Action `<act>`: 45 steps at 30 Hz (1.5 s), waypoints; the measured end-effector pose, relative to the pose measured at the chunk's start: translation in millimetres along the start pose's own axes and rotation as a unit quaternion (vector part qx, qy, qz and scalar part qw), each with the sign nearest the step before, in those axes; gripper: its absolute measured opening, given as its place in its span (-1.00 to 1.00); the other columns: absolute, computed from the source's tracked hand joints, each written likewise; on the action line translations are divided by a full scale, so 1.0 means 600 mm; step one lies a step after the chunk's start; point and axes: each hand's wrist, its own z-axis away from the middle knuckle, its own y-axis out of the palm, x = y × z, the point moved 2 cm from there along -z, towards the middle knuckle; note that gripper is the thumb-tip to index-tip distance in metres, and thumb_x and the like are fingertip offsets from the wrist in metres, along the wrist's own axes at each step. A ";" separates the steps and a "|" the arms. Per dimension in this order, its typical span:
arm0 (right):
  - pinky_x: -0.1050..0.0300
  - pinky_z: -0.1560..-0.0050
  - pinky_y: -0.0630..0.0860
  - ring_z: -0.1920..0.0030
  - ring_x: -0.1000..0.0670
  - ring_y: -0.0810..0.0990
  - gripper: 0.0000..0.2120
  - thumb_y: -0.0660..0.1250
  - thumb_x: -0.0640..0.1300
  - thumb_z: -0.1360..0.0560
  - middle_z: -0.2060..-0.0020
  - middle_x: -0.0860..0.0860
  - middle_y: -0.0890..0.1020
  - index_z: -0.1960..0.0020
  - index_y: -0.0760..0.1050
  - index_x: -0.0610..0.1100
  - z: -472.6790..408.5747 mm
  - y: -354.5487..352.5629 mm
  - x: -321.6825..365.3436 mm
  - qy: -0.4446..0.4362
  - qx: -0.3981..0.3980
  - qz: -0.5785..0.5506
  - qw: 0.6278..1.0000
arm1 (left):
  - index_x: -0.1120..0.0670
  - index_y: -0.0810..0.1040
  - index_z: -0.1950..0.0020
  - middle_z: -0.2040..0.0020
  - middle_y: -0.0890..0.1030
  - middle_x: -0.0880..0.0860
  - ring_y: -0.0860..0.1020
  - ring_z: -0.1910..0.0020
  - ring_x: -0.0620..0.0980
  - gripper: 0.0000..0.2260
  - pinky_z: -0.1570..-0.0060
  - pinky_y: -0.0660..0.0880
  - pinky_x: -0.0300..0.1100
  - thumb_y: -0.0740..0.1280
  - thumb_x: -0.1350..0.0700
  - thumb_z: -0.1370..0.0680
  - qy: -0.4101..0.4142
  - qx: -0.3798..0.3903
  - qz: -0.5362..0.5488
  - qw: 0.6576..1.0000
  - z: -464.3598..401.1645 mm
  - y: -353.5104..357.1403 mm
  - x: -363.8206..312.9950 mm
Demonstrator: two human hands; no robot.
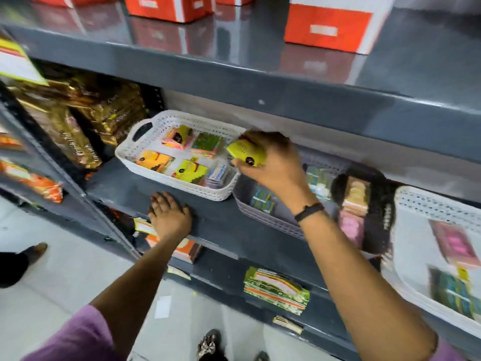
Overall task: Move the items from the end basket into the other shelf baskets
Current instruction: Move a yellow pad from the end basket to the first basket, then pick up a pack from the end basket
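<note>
A white perforated basket [135, 149] stands at the left end of the middle shelf with several small coloured packets in it. My right hand [273, 162] hovers over its right rim, shut on a yellow packet [246, 152]. To the right sit a grey basket [263, 217] with a few blue-green packets, a black basket [380, 209] with pink and tan packets, and another white basket [416, 230] at the far right. My left hand [169, 217] lies flat on the shelf's front edge, fingers spread, holding nothing.
Gold and brown snack bags [86, 118] fill the shelf left of the white basket. Orange and white boxes [328, 27] stand on the shelf above. Green packet stacks [276, 290] lie on the lower shelf. Someone's shoe [36, 251] is on the floor at left.
</note>
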 end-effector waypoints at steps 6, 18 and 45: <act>0.03 -0.09 0.55 -0.14 -0.16 0.60 -0.44 0.45 0.18 -0.31 -0.12 -0.13 0.66 -0.21 0.55 -0.08 -0.098 0.204 0.046 0.036 0.173 0.023 0.984 | 0.28 0.03 -0.49 -0.51 0.04 0.33 0.03 -0.49 0.25 -0.33 -0.43 -0.08 0.09 -0.08 -0.07 -0.46 0.008 -0.008 0.028 1.000 -0.003 0.008 0.008; 0.00 -0.21 0.50 -0.28 -0.17 0.50 -0.52 0.36 0.10 -0.45 -0.25 -0.14 0.57 -0.29 0.50 -0.11 -0.113 0.342 0.031 0.025 0.298 0.061 0.952 | 0.28 0.06 -0.48 -0.50 0.07 0.33 0.02 -0.50 0.26 -0.40 -0.45 -0.11 0.10 -0.01 -0.03 -0.53 0.018 -0.015 0.052 0.998 -0.009 0.022 0.013; -0.03 -0.18 0.47 -0.23 -0.23 0.50 -0.63 0.31 -0.01 -0.48 -0.20 -0.25 0.55 -0.23 0.49 -0.16 0.447 -0.247 -0.344 0.559 0.031 0.152 0.815 | 0.12 0.36 -0.40 -0.37 0.45 0.14 0.43 -0.34 0.14 -0.44 -0.33 0.18 0.03 -0.15 -0.13 -0.57 0.467 0.045 -0.088 0.879 0.313 0.087 -0.205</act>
